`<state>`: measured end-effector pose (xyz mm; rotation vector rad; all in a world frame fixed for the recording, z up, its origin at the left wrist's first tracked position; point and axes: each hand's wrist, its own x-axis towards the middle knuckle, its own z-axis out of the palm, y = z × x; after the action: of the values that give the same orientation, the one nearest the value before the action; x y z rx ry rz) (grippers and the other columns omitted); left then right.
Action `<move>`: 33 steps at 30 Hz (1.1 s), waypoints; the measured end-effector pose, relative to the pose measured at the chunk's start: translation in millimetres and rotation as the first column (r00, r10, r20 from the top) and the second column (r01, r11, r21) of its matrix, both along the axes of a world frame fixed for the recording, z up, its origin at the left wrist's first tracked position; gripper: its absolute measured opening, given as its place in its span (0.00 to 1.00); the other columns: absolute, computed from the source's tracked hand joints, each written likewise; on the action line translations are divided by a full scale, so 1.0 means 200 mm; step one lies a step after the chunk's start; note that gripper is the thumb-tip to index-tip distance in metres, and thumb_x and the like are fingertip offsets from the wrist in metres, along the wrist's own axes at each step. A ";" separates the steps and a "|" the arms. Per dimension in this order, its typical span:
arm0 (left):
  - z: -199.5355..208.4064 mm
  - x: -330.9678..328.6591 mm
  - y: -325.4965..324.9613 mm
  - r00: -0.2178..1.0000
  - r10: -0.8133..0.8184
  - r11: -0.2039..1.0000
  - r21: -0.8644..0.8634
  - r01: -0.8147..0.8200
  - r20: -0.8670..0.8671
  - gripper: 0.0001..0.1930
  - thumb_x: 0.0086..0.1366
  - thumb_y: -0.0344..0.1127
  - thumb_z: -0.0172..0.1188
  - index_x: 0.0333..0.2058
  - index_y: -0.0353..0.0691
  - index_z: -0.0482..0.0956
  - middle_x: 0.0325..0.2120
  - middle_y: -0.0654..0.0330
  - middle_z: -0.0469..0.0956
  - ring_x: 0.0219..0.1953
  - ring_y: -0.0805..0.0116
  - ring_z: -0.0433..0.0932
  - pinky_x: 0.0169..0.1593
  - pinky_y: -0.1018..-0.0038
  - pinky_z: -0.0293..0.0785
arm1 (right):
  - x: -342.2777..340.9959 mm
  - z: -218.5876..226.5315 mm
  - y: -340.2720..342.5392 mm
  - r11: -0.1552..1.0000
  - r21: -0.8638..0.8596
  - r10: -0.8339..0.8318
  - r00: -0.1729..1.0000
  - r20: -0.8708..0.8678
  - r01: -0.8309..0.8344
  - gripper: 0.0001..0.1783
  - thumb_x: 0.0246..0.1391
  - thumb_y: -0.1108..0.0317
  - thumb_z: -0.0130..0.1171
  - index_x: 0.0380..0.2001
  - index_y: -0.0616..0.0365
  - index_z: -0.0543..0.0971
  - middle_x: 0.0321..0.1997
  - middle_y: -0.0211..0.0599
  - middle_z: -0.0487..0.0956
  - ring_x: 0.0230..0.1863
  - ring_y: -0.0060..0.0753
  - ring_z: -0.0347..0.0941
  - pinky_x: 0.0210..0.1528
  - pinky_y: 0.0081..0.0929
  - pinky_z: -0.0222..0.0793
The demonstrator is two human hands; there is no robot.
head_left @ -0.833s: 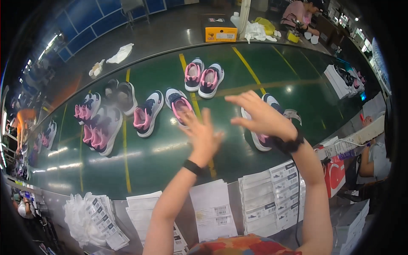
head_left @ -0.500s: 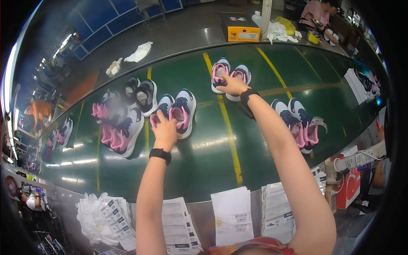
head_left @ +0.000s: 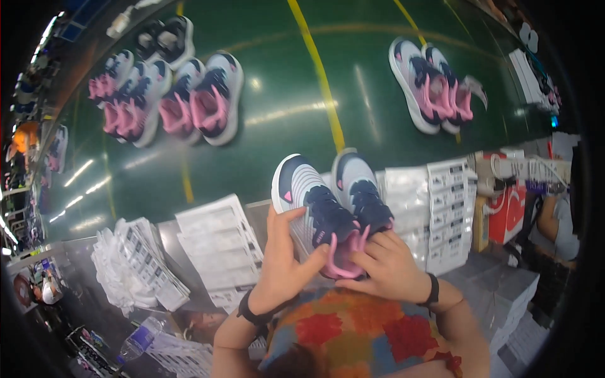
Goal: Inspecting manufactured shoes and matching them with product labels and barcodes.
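I hold a pair of grey and navy sneakers with pink heel loops close to my chest. My left hand (head_left: pixel 285 259) grips the left sneaker (head_left: pixel 310 205) from the side and underneath, thumb across its pink collar. My right hand (head_left: pixel 386 263) is closed over the heel of the right sneaker (head_left: pixel 362 190). Both shoes point away from me, toes up, above a row of white paper sheets (head_left: pixel 217 242).
On the green belt (head_left: pixel 290 107) lie a matching pair (head_left: pixel 433 85) at the far right and several pairs (head_left: pixel 165 97) at the far left. A yellow line (head_left: pixel 321 75) runs down it. White label stacks (head_left: pixel 449 201) and a red and white box (head_left: pixel 504 214) sit right; crumpled sheets (head_left: pixel 135 264) left.
My hands were stretched out over the belt toward a pair of sneakers; now both have come back to my chest holding that pair.
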<state>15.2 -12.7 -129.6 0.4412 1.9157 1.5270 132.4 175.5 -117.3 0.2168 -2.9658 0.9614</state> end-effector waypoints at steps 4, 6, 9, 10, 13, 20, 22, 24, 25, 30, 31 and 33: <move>-0.01 0.10 -0.05 0.896 -0.212 0.961 -0.249 0.119 -0.390 0.30 0.53 0.30 0.57 0.56 0.25 0.66 0.60 0.16 0.47 0.59 0.26 0.64 0.56 0.59 0.70 | 0.09 -0.04 0.07 0.992 -0.066 0.107 0.994 -0.018 -0.108 0.25 0.42 0.50 0.70 0.39 0.55 0.79 0.33 0.36 0.76 0.37 0.38 0.71 0.40 0.32 0.68; 0.03 0.07 -0.03 0.864 -0.284 0.950 -0.246 0.194 -0.415 0.31 0.53 0.28 0.56 0.57 0.23 0.65 0.60 0.16 0.48 0.56 0.27 0.68 0.55 0.59 0.71 | 0.15 -0.08 0.14 0.985 -0.162 -0.079 0.985 -0.152 0.054 0.26 0.36 0.58 0.75 0.39 0.57 0.79 0.42 0.38 0.80 0.38 0.39 0.75 0.38 0.32 0.69; 0.00 0.07 -0.01 0.778 -0.297 0.947 -0.275 0.166 -0.553 0.25 0.50 0.29 0.63 0.49 0.30 0.73 0.55 0.33 0.64 0.53 0.34 0.72 0.53 0.59 0.73 | 0.07 -0.10 0.18 0.966 -0.041 -0.258 0.929 -0.267 0.256 0.24 0.35 0.62 0.74 0.37 0.59 0.79 0.43 0.40 0.80 0.40 0.40 0.76 0.40 0.35 0.73; -0.02 0.07 -0.01 0.652 -0.367 0.924 -0.342 0.172 -0.663 0.22 0.49 0.30 0.67 0.45 0.32 0.76 0.52 0.39 0.68 0.52 0.37 0.73 0.53 0.58 0.74 | 0.03 -0.13 0.20 0.984 -0.014 -0.171 0.937 -0.305 0.175 0.22 0.35 0.65 0.73 0.36 0.61 0.79 0.43 0.41 0.80 0.40 0.41 0.77 0.42 0.36 0.74; -0.05 0.04 -0.05 0.503 -0.393 0.919 -0.344 0.192 -0.770 0.18 0.45 0.31 0.72 0.35 0.34 0.79 0.40 0.49 0.75 0.46 0.44 0.78 0.46 0.61 0.78 | 0.01 -0.21 0.24 0.998 0.063 0.003 0.926 -0.377 0.022 0.20 0.34 0.70 0.71 0.34 0.62 0.79 0.43 0.42 0.79 0.41 0.43 0.78 0.46 0.39 0.76; 0.11 -0.21 0.09 0.505 -0.311 0.949 -0.236 0.209 -0.805 0.09 0.50 0.31 0.70 0.29 0.36 0.80 0.18 0.59 0.75 0.20 0.62 0.75 0.24 0.69 0.71 | -0.26 -0.03 0.20 0.972 -0.216 0.040 0.972 -0.232 -0.091 0.09 0.41 0.73 0.66 0.29 0.63 0.79 0.27 0.39 0.78 0.28 0.41 0.75 0.27 0.31 0.69; 0.11 -0.27 0.09 0.655 -0.292 0.956 -0.196 0.218 -0.697 0.06 0.51 0.30 0.70 0.27 0.37 0.82 0.17 0.60 0.74 0.18 0.64 0.72 0.22 0.71 0.66 | -0.37 -0.01 0.23 0.880 -0.468 0.071 0.997 -0.033 -0.078 0.07 0.44 0.73 0.66 0.27 0.65 0.81 0.21 0.39 0.78 0.22 0.33 0.74 0.25 0.26 0.68; 0.13 -0.29 0.11 0.871 -0.215 0.973 -0.168 0.156 -0.441 0.03 0.54 0.30 0.67 0.25 0.38 0.84 0.15 0.60 0.73 0.17 0.72 0.69 0.22 0.76 0.62 | -0.44 -0.02 0.24 0.681 -0.707 0.053 0.950 0.307 0.191 0.07 0.47 0.72 0.67 0.26 0.67 0.83 0.17 0.37 0.78 0.20 0.21 0.72 0.24 0.22 0.66; 0.13 -0.31 0.11 0.890 -0.206 0.975 -0.168 0.148 -0.407 0.04 0.54 0.31 0.67 0.26 0.37 0.84 0.15 0.61 0.74 0.16 0.74 0.69 0.22 0.77 0.61 | -0.46 -0.04 0.25 0.629 -0.743 0.078 0.932 0.354 0.229 0.09 0.48 0.69 0.69 0.27 0.66 0.84 0.20 0.32 0.81 0.24 0.12 0.71 0.25 0.18 0.65; 0.12 -0.34 0.10 0.954 -0.144 0.983 -0.147 0.109 -0.262 0.06 0.55 0.32 0.66 0.26 0.34 0.84 0.17 0.62 0.77 0.16 0.77 0.69 0.22 0.79 0.62 | -0.51 -0.09 0.24 0.483 -0.826 0.161 0.898 0.409 0.289 0.06 0.51 0.74 0.65 0.30 0.67 0.84 0.25 0.33 0.82 0.28 0.17 0.73 0.31 0.16 0.67; 0.12 -0.34 0.10 0.958 -0.126 0.985 -0.149 0.090 -0.257 0.07 0.56 0.33 0.66 0.26 0.34 0.84 0.17 0.62 0.77 0.16 0.77 0.69 0.22 0.79 0.62 | -0.51 -0.08 0.23 0.501 -0.804 0.143 0.886 0.441 0.319 0.05 0.50 0.73 0.66 0.28 0.66 0.84 0.25 0.33 0.81 0.27 0.19 0.74 0.31 0.17 0.67; 0.13 -0.32 0.08 0.950 -0.128 0.975 -0.214 0.067 -0.285 0.07 0.57 0.35 0.66 0.27 0.37 0.85 0.20 0.61 0.80 0.17 0.77 0.72 0.21 0.79 0.63 | -0.50 -0.07 0.21 0.518 -0.783 0.130 0.872 0.471 0.346 0.05 0.49 0.72 0.67 0.27 0.64 0.84 0.24 0.33 0.81 0.26 0.21 0.74 0.30 0.18 0.68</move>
<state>-48.6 3.0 -102.9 0.6958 2.2172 1.2403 32.9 217.4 -132.1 -0.2913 -2.3005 2.6030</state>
